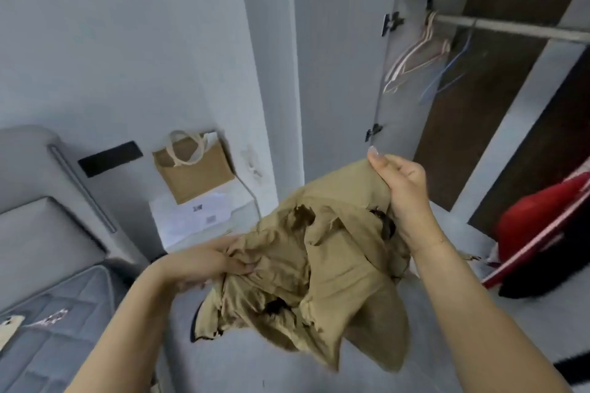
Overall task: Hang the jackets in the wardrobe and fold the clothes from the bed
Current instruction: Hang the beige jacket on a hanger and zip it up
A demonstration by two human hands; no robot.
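Bed point(48, 344) lies left, wardrobe point(479, 105) right, bag point(194, 166) between.

You're standing in a home bedroom — a bed point(48, 338) with a quilted grey cover and padded headboard point(38, 169) sits at your left, and an open wardrobe point(479, 105) ahead holds a rail point(510, 29) hung with bare hangers point(415, 57) — a jute bag point(194, 166) rests on the bedside table point(191, 220).

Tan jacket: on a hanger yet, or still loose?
Loose. The tan jacket hangs crumpled between left hand and right hand; the hangers stay on the rail.
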